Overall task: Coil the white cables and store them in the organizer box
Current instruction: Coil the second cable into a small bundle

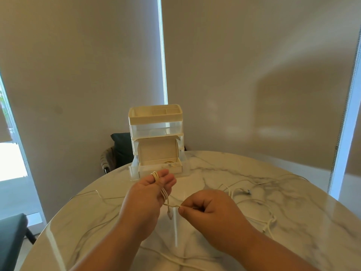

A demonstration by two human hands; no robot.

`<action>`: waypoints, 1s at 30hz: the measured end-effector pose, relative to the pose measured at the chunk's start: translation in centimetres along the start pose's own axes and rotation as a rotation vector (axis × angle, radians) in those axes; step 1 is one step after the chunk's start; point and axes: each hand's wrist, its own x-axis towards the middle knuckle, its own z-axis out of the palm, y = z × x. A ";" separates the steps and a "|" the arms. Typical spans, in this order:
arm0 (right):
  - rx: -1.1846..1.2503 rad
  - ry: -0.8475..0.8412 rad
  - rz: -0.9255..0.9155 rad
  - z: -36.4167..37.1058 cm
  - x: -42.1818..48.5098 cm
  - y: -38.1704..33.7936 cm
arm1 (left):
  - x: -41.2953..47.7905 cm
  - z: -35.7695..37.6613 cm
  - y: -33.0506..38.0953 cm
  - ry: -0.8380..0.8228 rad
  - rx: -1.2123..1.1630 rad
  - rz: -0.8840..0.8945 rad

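Note:
A white cable (163, 193) is wound in several loops around my left hand (148, 198), from the fingertips down across the palm. My right hand (207, 207) pinches the cable's loose end between thumb and forefinger, just right of the left palm. A short tail with a plug hangs below the pinch. The cream organizer box (156, 122) stands at the table's far edge, its lower drawer (134, 170) pulled out. An open cardboard box (159, 167) sits in the drawer with a coiled cable inside. More loose white cables (259, 204) lie tangled on the right.
The round marble table (254, 241) carries another thin cable (93, 192) on the left and one across the near edge. A dark chair with a cushion (119, 147) stands behind the table. A dark seat (9, 235) is at the lower left.

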 end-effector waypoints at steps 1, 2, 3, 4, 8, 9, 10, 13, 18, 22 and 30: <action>0.009 -0.014 0.005 0.1 0.0 0.0 | 0.2 -0.1 0.2 0.022 -0.056 -0.021; 0.018 -0.029 0.009 0.2 0.0 0.0 | 0.3 -0.3 0.3 0.044 -0.094 -0.034; 0.022 -0.040 0.004 0.3 0.0 0.0 | 0.3 -0.3 0.5 0.060 -0.121 -0.044; 0.021 -0.048 -0.006 0.4 0.0 -0.1 | 0.4 -0.4 0.6 0.071 -0.139 -0.050; -0.004 -0.068 -0.030 0.8 0.0 -0.1 | 0.7 -1.0 0.7 0.112 -0.214 -0.071; -0.009 -0.075 -0.029 0.8 0.0 -0.1 | 0.8 -1.2 0.7 0.117 -0.227 -0.071; -0.013 -0.079 -0.029 0.9 0.0 -0.1 | 0.8 -1.2 0.8 0.120 -0.225 -0.067; -0.023 -0.058 -0.010 0.7 0.0 -0.2 | 0.4 -0.9 0.9 0.090 -0.102 -0.023; -0.072 -0.018 -0.015 0.2 -0.1 -0.2 | -0.5 -0.2 -0.3 -0.085 0.364 0.091; -0.075 0.025 -0.034 0.0 -0.1 -0.3 | -0.8 -0.1 -0.7 -0.204 0.571 0.086; -0.053 0.007 -0.038 -0.7 0.1 -0.4 | -1.5 -0.2 -0.5 -0.567 0.518 -0.042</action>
